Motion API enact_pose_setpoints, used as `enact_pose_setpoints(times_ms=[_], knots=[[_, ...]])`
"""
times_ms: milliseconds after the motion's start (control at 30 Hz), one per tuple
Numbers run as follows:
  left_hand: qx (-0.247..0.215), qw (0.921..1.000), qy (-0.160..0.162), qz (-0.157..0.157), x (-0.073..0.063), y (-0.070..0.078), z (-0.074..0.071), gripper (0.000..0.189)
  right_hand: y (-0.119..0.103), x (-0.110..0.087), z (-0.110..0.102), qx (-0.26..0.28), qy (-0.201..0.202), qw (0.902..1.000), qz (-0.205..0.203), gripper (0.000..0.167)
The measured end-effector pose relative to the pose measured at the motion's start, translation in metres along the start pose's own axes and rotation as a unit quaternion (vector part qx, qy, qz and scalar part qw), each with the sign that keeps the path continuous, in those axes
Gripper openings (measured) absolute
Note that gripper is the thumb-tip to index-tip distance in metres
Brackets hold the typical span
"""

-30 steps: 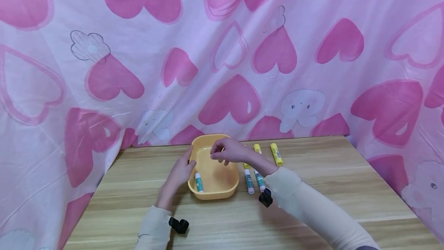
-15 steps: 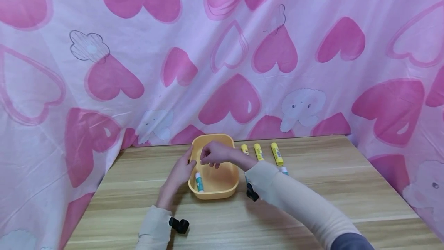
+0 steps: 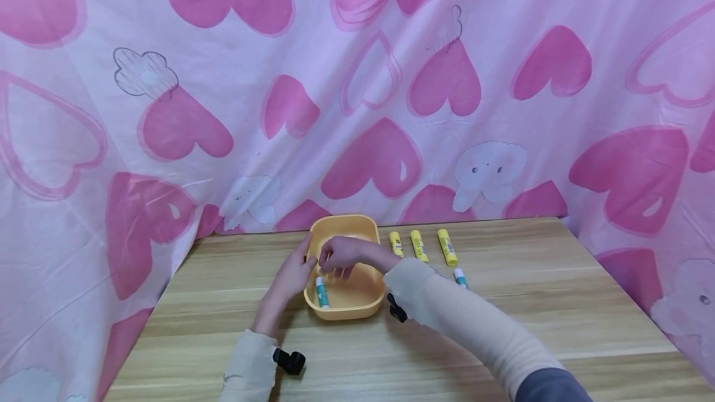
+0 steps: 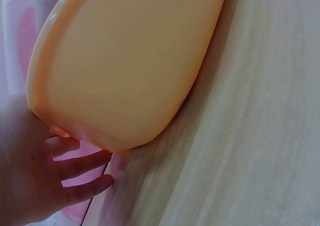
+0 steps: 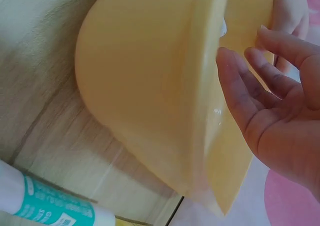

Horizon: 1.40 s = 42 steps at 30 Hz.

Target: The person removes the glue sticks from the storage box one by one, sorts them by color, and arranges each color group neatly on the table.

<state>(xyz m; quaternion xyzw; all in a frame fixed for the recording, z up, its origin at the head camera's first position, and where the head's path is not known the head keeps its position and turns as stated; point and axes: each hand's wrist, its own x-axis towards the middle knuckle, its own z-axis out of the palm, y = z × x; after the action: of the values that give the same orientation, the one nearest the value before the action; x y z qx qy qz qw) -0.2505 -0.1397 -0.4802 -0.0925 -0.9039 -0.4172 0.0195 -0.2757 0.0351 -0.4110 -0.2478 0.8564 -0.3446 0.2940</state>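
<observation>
Wooden table (image 3: 503, 327); pink heart-print curtain (image 3: 357, 79) draped behind, bright light.

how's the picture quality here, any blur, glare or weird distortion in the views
Head view: even soft light, sharp, faint shadows under the yellow tub. Left wrist view: tub's wall fills the frame, slightly soft, left hand backlit. Right wrist view: close-up tub looks warped, right hand soft, small glints on the plastic.

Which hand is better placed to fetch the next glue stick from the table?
Probably the right hand: it hangs empty over the yellow tub, and the loose glue sticks lie on its side. The left hand rests against the tub's far wall.
</observation>
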Motion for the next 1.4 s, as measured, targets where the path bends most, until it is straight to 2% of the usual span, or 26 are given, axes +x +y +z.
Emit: enact_pose_setpoints(times_ms=[333,500,633,800,1000,1267,1400], knots=[[-0.002,1.0000,0.006,0.006,0.000,0.001,-0.001,0.063,-0.009,0.007,-0.001,-0.035,-0.073,0.9966,0.017,0.012],[-0.003,1.0000,-0.004,-0.002,0.001,0.003,0.001,0.064,-0.007,0.011,-0.003,-0.003,-0.116,0.9926,0.036,0.014],[-0.009,0.9999,-0.002,-0.007,0.000,0.004,0.000,0.065,-0.007,0.013,-0.004,0.025,-0.158,0.9860,0.048,0.022],[-0.004,1.0000,0.002,0.001,0.000,0.003,-0.001,0.065,-0.006,0.021,-0.003,0.037,-0.187,0.9799,0.057,0.021],[-0.003,1.0000,0.004,0.000,-0.002,0.005,-0.002,0.065,-0.009,0.026,-0.002,0.023,-0.202,0.9756,0.082,0.013],[-0.001,0.9999,0.009,0.005,-0.001,0.004,-0.001,0.065,-0.009,0.026,0.002,-0.005,-0.168,0.9820,0.085,0.010],[-0.001,0.9999,0.013,0.005,-0.001,0.004,0.000,0.065,-0.007,0.024,0.002,-0.008,-0.169,0.9826,0.076,0.009]])
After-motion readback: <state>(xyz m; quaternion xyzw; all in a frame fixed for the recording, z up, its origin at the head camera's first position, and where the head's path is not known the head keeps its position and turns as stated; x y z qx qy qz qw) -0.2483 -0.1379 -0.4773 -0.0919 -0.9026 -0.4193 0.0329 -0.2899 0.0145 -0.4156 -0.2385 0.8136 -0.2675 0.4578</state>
